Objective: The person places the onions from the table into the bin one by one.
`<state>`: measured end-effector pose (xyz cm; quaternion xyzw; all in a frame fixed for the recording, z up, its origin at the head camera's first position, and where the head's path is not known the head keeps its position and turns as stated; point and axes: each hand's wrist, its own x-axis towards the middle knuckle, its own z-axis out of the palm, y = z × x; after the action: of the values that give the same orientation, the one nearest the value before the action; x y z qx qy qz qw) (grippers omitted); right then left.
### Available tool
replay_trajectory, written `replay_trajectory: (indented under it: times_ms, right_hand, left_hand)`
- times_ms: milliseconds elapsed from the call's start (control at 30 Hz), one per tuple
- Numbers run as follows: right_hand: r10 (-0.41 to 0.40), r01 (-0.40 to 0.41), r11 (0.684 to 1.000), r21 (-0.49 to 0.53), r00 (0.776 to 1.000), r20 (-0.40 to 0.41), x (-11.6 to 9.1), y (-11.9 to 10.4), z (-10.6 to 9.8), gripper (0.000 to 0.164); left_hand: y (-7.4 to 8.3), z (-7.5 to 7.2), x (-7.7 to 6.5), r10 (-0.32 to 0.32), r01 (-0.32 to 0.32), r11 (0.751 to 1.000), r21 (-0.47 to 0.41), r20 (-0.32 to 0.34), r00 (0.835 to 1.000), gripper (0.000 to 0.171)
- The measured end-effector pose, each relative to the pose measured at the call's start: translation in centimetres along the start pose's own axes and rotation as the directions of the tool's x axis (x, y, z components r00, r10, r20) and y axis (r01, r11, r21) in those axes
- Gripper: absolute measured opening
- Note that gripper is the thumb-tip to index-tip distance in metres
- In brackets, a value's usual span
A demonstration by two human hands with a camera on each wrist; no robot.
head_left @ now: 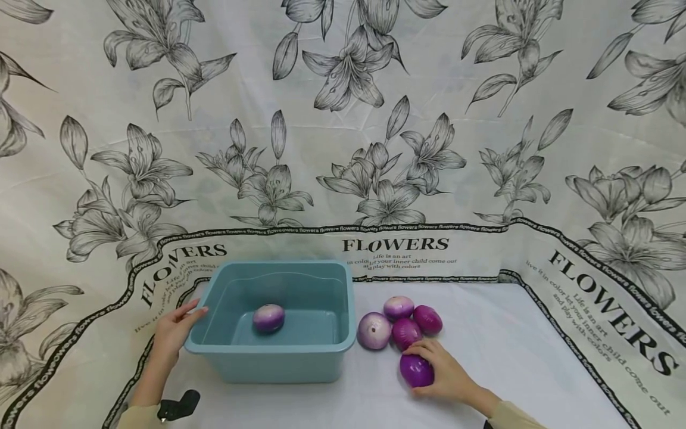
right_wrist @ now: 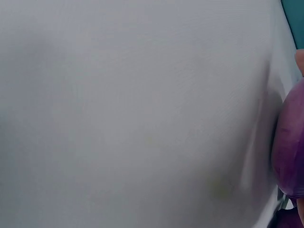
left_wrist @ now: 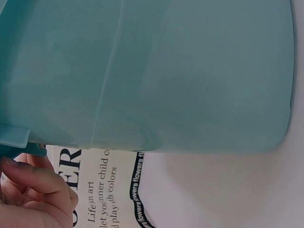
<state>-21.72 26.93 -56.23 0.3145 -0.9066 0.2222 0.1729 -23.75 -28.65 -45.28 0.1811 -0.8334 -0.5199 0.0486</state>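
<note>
My left hand [head_left: 172, 335] holds the left rim of a blue-green plastic basin [head_left: 276, 364]; in the left wrist view its thumb and curled fingers [left_wrist: 40, 183] pinch the rim. One purple-and-white onion [head_left: 268, 318] lies on the basin's floor. To the right of the basin, my right hand [head_left: 449, 372] grips a purple onion [head_left: 417, 370] from its right side, thumb below and fingers over the top. The right wrist view catches this onion [right_wrist: 289, 142] at its right edge. Just behind it several more onions sit in a cluster, including a pale one [head_left: 374, 330] beside the basin.
White cloth [head_left: 482, 316] covers the table. A flower-printed curtain [head_left: 375, 179] rises behind and along both sides, close to the basin's back and left. Another dark onion [right_wrist: 287, 218] shows at the right wrist view's lower corner.
</note>
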Motion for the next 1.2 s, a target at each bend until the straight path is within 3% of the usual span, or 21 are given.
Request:
replay_trajectory:
  times_ms: [167, 433, 767, 1000, 1200]
  right_hand:
    - [-0.053, 0.053, 0.998, -0.017, 0.998, 0.021, 0.2, 0.0, 0.4, 0.081]
    - [-0.167, 0.166, 0.986, 0.029, 0.986, 0.017, 0.7, -0.9, 1.1, 0.071]
    - [-0.151, 0.152, 0.987, 0.051, 0.988, -0.020, 0.7, -1.2, 1.3, 0.073]
    - [-0.146, 0.146, 0.989, 0.018, 0.988, 0.040, 1.6, -1.6, 1.1, 0.073]
    - [-0.096, 0.094, 0.995, 0.023, 0.992, 0.076, 3.6, -2.6, -0.7, 0.071]
  left_hand:
    - [0.1, -0.1, 0.0, -0.006, 0.006, 1.000, -0.008, 0.004, 1.000, 0.066]
    - [0.2, -0.1, -0.3, -0.001, 0.001, 1.000, -0.023, 0.004, 1.000, 0.064]
    - [0.1, -0.1, -0.1, -0.006, 0.006, 0.999, -0.052, -0.005, 1.000, 0.063]
    - [0.0, -0.1, -0.1, -0.001, 0.001, 0.998, -0.064, -0.010, 1.000, 0.062]
    - [-0.1, 0.1, 0.0, 0.002, -0.005, 0.997, -0.079, -0.026, 1.000, 0.060]
